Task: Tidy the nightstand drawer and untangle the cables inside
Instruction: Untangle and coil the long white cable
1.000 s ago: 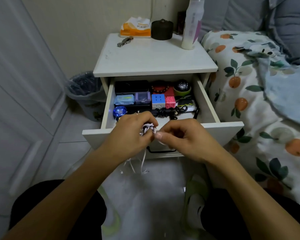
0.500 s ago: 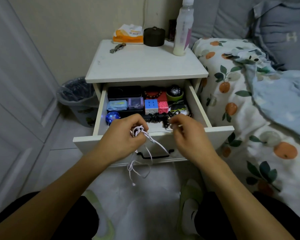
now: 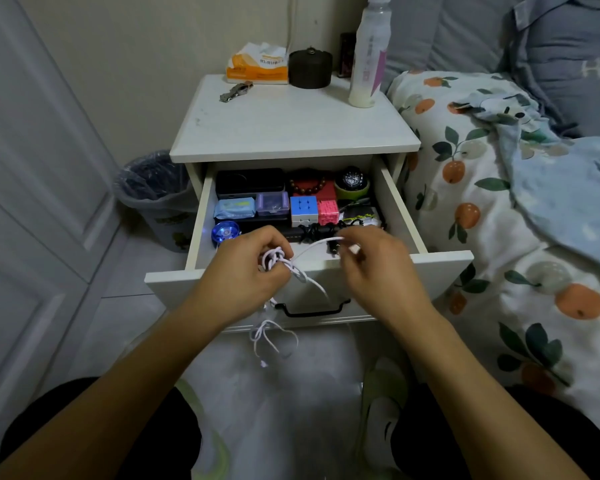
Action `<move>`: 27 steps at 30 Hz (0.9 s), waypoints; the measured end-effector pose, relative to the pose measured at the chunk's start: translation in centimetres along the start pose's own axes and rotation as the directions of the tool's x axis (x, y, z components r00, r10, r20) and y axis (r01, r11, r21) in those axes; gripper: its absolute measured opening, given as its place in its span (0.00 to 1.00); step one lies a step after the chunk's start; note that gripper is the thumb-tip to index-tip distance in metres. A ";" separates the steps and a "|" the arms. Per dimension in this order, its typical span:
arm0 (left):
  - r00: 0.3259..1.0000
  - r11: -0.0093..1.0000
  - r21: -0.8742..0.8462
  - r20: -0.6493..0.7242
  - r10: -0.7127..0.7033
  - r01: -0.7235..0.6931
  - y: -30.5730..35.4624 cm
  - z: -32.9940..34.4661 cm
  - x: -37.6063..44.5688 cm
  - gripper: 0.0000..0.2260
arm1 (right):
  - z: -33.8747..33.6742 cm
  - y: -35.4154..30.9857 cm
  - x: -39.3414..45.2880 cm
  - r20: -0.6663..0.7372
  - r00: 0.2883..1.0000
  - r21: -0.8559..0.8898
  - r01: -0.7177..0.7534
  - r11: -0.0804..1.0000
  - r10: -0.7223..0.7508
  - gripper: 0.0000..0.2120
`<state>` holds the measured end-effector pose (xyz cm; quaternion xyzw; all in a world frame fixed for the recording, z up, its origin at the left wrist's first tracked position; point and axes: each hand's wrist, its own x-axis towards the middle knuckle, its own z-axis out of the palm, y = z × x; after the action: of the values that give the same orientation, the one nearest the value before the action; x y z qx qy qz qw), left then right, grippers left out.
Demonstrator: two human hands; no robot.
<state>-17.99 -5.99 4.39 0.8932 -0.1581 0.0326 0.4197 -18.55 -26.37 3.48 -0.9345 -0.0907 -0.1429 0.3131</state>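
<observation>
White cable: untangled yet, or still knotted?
Still knotted. The white cable is bunched in the left hand; the right hand pinches one strand pulled out.

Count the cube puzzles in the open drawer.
2, side by side in the drawer's middle: a blue cube on the left and a smaller pink cube touching its right. The hands may hide others.
</observation>
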 end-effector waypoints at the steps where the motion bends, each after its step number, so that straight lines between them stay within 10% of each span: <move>1: 1.000 1.000 0.009 0.000 0.007 -0.007 0.2 0.1 0.0 0.08 | 0.2 -0.5 -0.1 0.067 0.991 -0.010 0.115 0.993 -0.114 0.11; 5: 0.999 0.999 0.015 0.022 0.028 -0.028 0.8 0.7 -0.2 0.08 | 0.6 -1.7 -0.7 0.092 0.955 -0.041 0.285 0.958 -0.281 0.09; 9: 1.000 1.000 -0.002 0.013 -0.015 0.015 0.5 0.0 -0.2 0.10 | -2.0 0.8 0.5 -0.272 0.958 0.119 -0.060 0.991 0.091 0.10; 17: 0.999 0.999 0.025 -0.011 0.033 -0.033 1.4 0.9 -0.7 0.09 | -0.1 -1.2 -0.7 0.181 0.934 -0.081 0.328 0.941 -0.309 0.10; 27: 0.954 0.943 0.215 -0.101 0.282 -0.255 1.6 1.6 -0.6 0.06 | -0.2 -0.9 -0.5 0.066 0.988 0.464 -0.153 0.873 0.139 0.10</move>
<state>-19.17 -8.01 4.41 0.8966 -0.2468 0.1635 0.3292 -19.34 -25.83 3.98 -0.8378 -0.0565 -0.0785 0.5374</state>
